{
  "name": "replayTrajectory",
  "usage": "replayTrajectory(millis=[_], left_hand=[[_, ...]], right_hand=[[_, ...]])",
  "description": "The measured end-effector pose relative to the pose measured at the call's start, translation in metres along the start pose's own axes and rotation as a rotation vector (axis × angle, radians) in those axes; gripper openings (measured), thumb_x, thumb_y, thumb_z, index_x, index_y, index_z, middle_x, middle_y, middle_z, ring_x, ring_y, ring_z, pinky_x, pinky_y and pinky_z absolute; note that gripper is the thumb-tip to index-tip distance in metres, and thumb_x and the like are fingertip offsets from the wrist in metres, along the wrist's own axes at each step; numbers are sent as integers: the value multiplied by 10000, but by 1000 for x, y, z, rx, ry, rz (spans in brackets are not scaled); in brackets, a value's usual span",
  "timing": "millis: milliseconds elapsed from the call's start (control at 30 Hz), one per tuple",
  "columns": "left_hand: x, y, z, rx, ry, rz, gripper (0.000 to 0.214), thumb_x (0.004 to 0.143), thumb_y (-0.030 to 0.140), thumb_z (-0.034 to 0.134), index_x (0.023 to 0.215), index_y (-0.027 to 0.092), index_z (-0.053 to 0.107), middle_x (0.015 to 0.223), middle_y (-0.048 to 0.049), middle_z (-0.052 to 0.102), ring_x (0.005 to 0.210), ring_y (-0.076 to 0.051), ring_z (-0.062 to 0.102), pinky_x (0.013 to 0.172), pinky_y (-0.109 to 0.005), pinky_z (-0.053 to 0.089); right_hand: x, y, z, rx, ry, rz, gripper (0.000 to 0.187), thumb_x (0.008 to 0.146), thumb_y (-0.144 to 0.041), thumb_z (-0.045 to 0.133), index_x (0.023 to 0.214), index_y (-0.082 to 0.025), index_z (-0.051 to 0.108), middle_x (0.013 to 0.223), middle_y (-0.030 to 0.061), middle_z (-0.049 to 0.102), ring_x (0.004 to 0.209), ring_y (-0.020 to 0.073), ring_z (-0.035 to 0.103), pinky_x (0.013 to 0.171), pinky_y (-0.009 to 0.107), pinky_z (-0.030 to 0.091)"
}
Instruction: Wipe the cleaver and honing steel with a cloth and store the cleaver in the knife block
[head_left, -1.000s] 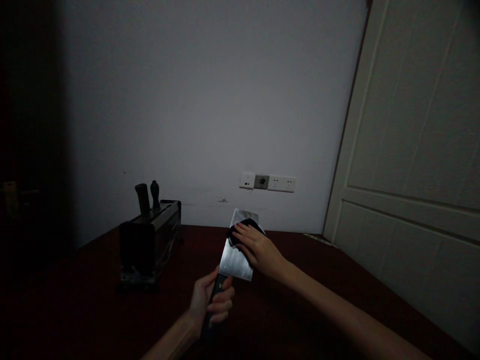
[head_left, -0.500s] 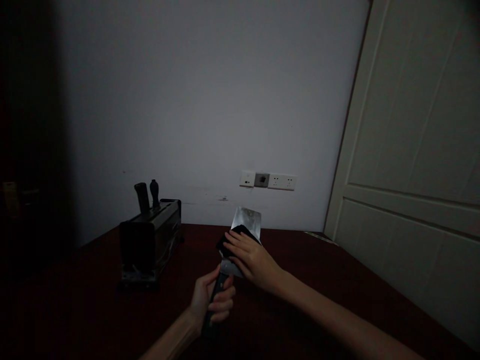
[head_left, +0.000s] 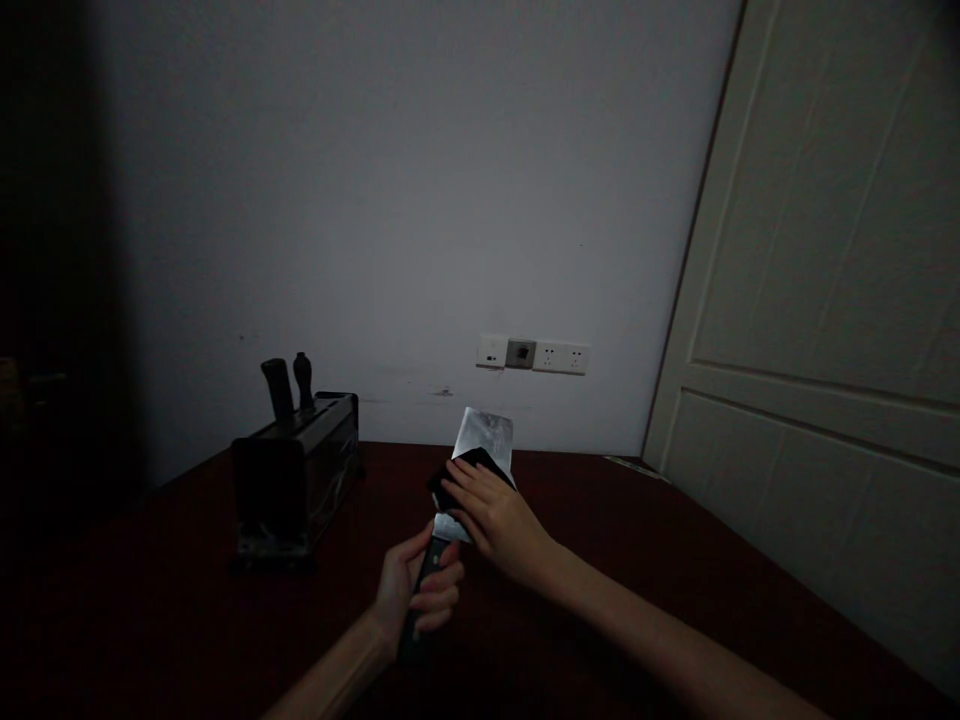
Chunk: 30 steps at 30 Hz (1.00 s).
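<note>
A cleaver with a broad metal blade (head_left: 486,432) and a dark riveted handle is held up in front of me, blade pointing away. My left hand (head_left: 420,588) is wrapped around its handle. Over the middle of the blade lies a black cloth (head_left: 481,459), which my right hand (head_left: 501,515) holds against the metal with its fingers stretched across it. The blade shows bare beyond the cloth and again near the handle. The underside of the blade is hidden.
On the dark red table (head_left: 600,570) at the left stands a knife block (head_left: 271,495) with two dark handles sticking out of its top. Behind the table is a pale wall with a row of sockets (head_left: 532,354). A white panelled door (head_left: 787,300) borders the right side.
The view has shifted slightly, so the scene sits a little further left and higher. Both hands keep their hold on the cleaver and cloth, and the blade near the handle looks brighter.
</note>
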<state>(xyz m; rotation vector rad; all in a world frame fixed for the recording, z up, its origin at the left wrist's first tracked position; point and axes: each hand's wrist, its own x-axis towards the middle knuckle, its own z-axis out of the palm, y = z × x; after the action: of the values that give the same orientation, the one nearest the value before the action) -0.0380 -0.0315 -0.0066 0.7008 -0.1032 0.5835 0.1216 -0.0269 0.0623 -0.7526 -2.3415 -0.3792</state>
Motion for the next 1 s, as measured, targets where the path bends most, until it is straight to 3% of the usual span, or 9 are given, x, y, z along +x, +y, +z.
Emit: replayTrajectory(millis=[200,267,533,733,800,1000], left_hand=[[0,-1,1,-2,21,-12,315,803,434,478,686,143,442,453,79,321,291,-14,121,261,-133,199],[0,-1,1,-6,25,-5,315,802,432,480,687,141,445,455,77,323,292,-14,124,260,-132,197],[0,-1,-3,2,-27,30,322,848,426,406,698,142,426,459,80,310,288,-12,114,268,-132,195],[-1,-2,1,-4,-31,29,308,854,409,400,689,149,400,471,80,300,295,-9,119,274,-123,195],[-1,-1,0,-7,-37,33,308,854,410,401,689,149,401,469,81,297,296,-10,123,276,-124,203],[-2,3,-3,-3,-47,69,304,875,385,359,702,142,418,467,79,296,296,-15,122,284,-131,208]], right_hand=[[10,52,-10,-83,135,126,379,864,-197,426,1231,-126,490,1307,147,467,1253,216,369,1037,445,315],[8,58,-10,-77,160,138,381,864,-205,430,1235,-140,487,1305,141,471,1254,217,366,1034,456,318],[-22,11,-2,-8,32,7,412,848,-153,447,1260,-141,454,1319,125,461,1254,209,366,1025,437,343],[-6,55,-15,-73,118,105,380,860,-183,442,1237,-160,482,1306,130,472,1239,217,389,1017,470,343],[-5,58,-14,-85,127,116,373,861,-189,440,1228,-145,490,1299,138,478,1242,217,385,1019,466,342],[-26,5,-3,-32,17,21,403,846,-141,437,1248,-141,467,1314,120,467,1252,204,368,1021,435,351]])
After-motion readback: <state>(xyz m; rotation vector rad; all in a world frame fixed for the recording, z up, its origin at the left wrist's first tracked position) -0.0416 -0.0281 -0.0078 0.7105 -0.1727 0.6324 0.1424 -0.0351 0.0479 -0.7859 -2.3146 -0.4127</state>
